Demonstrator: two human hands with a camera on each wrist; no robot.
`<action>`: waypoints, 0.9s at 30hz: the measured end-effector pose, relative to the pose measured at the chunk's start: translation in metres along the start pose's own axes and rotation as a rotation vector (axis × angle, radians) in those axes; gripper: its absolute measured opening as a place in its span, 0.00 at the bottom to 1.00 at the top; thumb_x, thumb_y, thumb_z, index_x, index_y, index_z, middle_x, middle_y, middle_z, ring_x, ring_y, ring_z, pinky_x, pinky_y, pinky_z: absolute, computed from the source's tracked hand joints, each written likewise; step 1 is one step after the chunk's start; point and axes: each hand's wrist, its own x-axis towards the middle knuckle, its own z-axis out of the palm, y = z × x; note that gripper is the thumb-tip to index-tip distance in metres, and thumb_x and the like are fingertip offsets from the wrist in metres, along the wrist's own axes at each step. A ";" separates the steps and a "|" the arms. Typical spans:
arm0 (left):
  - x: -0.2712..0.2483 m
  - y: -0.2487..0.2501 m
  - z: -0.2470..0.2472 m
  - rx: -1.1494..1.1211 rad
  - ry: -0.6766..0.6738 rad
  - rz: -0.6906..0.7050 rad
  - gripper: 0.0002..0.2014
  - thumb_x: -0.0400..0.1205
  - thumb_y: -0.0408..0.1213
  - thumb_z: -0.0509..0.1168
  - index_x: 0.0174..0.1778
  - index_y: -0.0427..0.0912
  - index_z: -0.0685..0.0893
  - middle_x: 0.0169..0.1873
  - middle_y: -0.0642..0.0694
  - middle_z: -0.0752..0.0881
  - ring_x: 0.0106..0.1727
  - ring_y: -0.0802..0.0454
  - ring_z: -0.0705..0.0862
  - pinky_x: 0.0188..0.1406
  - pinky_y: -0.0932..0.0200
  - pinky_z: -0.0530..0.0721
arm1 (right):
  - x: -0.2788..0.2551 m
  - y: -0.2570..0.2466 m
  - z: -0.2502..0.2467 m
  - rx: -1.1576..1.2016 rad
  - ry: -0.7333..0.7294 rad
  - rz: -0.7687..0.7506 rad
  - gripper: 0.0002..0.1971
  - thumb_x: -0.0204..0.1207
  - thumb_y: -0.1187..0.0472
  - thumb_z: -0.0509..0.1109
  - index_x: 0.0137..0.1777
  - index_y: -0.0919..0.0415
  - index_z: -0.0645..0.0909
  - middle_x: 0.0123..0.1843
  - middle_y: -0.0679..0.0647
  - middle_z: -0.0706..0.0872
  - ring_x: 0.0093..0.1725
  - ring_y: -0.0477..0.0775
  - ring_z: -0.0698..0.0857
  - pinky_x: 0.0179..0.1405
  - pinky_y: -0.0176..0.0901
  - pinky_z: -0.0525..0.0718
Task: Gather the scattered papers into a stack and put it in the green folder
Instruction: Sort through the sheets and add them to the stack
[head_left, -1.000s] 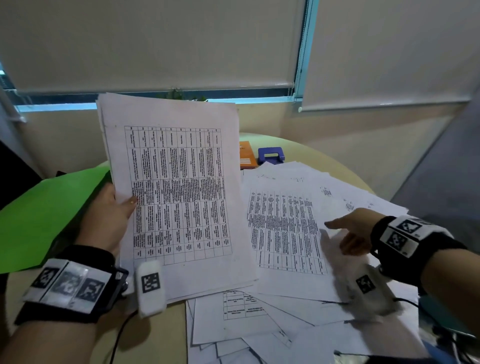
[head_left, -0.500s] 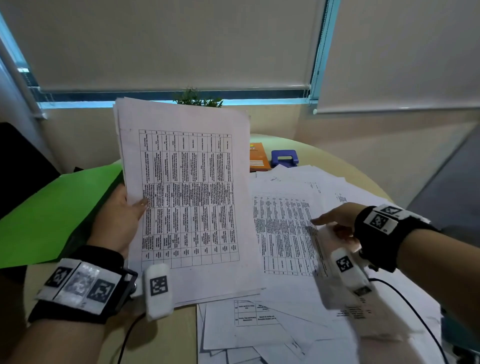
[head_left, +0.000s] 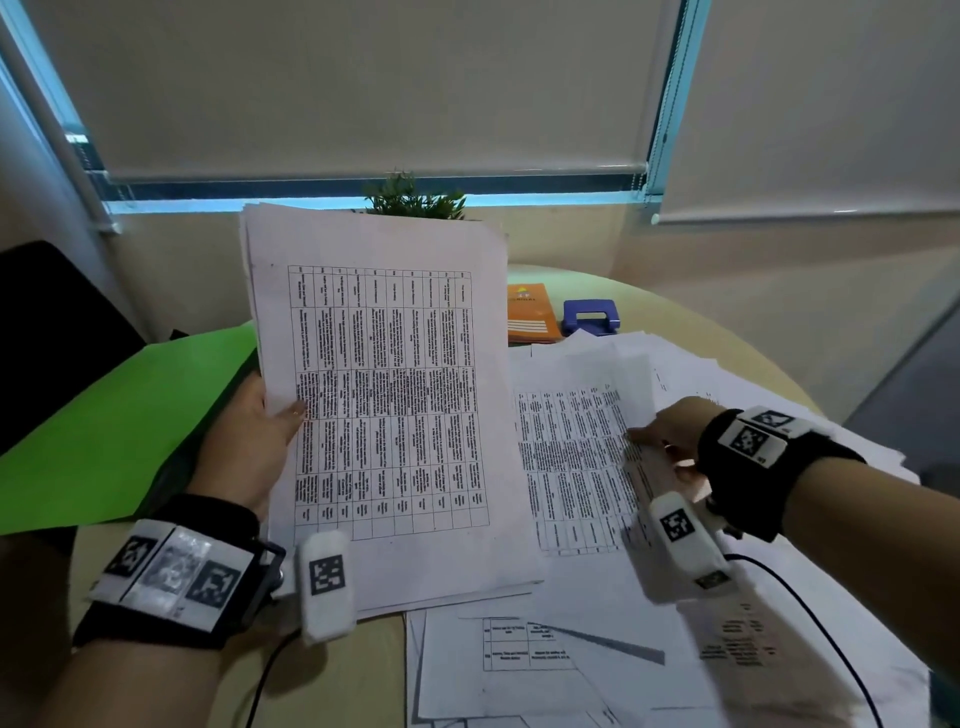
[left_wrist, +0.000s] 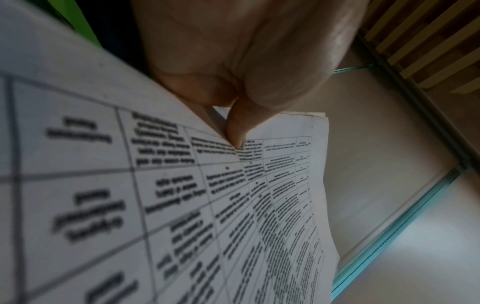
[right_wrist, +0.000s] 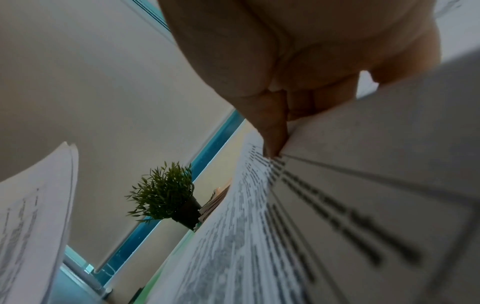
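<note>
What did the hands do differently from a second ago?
The right hand slid left across the loose papers and now pinches the edge of a printed sheet, lifting it a little. The left hand still grips the gathered stack upright. The green folder, orange booklet and blue hole punch stayed put.

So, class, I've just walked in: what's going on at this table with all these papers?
A person is gathering printed sheets. Their left hand holds a stack of papers up off the table, thumb on the front page. Their right hand is pinching the edge of a loose sheet in the scattered pile still on the table. The green folder lies to the left, not yet filled.
</note>
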 end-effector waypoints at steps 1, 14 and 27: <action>0.000 0.000 -0.001 0.005 0.006 0.005 0.14 0.84 0.26 0.59 0.63 0.43 0.78 0.54 0.45 0.85 0.55 0.46 0.84 0.55 0.51 0.80 | 0.002 0.001 -0.002 -0.045 0.012 -0.034 0.13 0.77 0.55 0.70 0.35 0.60 0.75 0.36 0.56 0.79 0.35 0.56 0.80 0.39 0.45 0.81; 0.009 0.007 -0.022 0.065 0.089 0.009 0.10 0.84 0.30 0.61 0.60 0.43 0.79 0.54 0.45 0.85 0.55 0.44 0.84 0.60 0.46 0.79 | -0.009 0.014 -0.051 0.395 0.387 -0.408 0.15 0.73 0.70 0.70 0.29 0.62 0.70 0.22 0.53 0.75 0.13 0.38 0.73 0.18 0.29 0.71; -0.008 0.043 0.022 0.032 -0.017 0.140 0.12 0.84 0.27 0.60 0.61 0.43 0.78 0.46 0.49 0.83 0.39 0.63 0.78 0.26 0.82 0.72 | -0.028 -0.026 -0.041 0.699 -0.046 -0.532 0.11 0.76 0.76 0.63 0.53 0.65 0.83 0.44 0.59 0.88 0.42 0.56 0.82 0.38 0.41 0.76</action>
